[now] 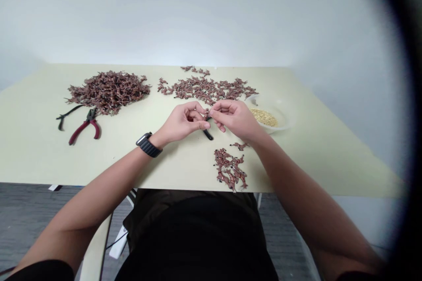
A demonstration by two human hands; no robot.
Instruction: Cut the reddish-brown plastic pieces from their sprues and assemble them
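Note:
My left hand (183, 122) and my right hand (234, 118) meet over the middle of a pale green table (42, 149). Between their fingertips is a small reddish-brown piece (206, 114), and a short black part (208, 135) hangs below it. A black band watch (149, 145) sits on my left wrist. Near my right hand lies a loose spread of similar reddish-brown pieces (204, 90). A smaller group of them (229, 167) lies toward me, and a large heap (108, 92) lies at the far left.
Red-handled pliers (86, 126) and a thin black-handled tool (68, 115) lie left of my hands. At the right stands a clear bowl (265, 116) holding pale yellow grains. The table's near edge runs just past the small group.

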